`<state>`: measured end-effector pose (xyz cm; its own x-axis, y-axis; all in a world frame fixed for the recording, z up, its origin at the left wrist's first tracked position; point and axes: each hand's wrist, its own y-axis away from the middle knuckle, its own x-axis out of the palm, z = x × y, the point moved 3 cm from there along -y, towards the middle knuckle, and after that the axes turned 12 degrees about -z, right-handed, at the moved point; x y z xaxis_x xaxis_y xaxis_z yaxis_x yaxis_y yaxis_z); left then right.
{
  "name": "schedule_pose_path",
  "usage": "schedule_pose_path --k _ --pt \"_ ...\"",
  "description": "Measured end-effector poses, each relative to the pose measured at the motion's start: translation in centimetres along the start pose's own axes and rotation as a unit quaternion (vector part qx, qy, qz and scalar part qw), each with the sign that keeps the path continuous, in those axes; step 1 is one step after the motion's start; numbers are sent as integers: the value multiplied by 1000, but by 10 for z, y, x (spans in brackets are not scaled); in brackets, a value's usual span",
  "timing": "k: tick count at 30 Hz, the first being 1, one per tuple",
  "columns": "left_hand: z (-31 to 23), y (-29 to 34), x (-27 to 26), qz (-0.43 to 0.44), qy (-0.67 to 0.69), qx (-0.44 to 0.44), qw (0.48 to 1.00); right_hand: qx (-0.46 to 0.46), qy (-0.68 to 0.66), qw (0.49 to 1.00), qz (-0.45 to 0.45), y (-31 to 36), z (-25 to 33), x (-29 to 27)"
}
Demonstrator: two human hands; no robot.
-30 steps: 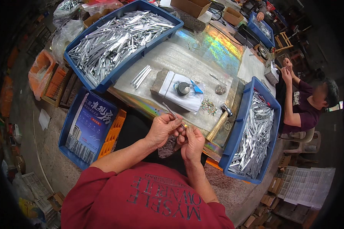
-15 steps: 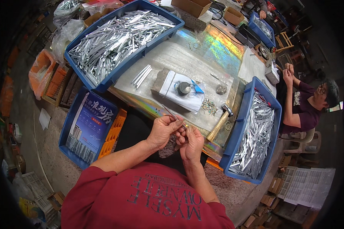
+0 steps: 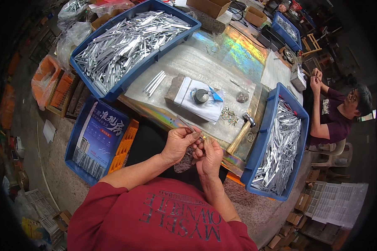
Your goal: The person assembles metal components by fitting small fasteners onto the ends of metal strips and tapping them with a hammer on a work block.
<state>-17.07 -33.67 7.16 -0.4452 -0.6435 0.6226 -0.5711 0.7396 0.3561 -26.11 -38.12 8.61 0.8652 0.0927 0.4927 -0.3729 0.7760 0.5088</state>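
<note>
My left hand [image 3: 177, 145] is closed, pinching a thin silver metal strip [image 3: 185, 123] whose far end sticks out up and to the left. Against it, my right hand [image 3: 209, 157] is closed with thumb and fingers pressed together at the strip's near end. A small yellowish bit shows at those fingertips, too small to name. Both hands hover just off the table's near edge. Beyond them a small dark round pot [image 3: 201, 96] and a blue pointed piece [image 3: 216, 95] rest on a white paper pad [image 3: 188, 104]. A hammer [image 3: 241, 134] lies to the right, beside scattered small pieces [image 3: 230, 116].
Blue bins of silver strips stand at the left [image 3: 117, 90] and right [image 3: 247, 175]. Several strips [image 3: 155, 83] lie on the sheet. A lower blue bin [image 3: 75, 157] holds a printed blue sheet and more strips. A co-worker [image 3: 332, 113] sits at the right, hands raised.
My hands and the strip stay almost in place. At the far top right, another person's hand has shifted away from the small blue bin.
</note>
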Motion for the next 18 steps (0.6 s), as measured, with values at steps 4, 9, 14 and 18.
schedule_pose_path --k 4,9,14,18 --pt "-10 7 9 20 -30 27 999 29 -39 999 10 2 -1 2" --pt "-13 8 9 31 -55 50 997 38 -43 998 15 1 0 5" --pt "-9 -1 2 -5 -37 33 999 22 -17 1000 4 0 2 9" --pt "-14 -1 6 0 -9 38 999 4 -1 1000 12 -4 1 6"
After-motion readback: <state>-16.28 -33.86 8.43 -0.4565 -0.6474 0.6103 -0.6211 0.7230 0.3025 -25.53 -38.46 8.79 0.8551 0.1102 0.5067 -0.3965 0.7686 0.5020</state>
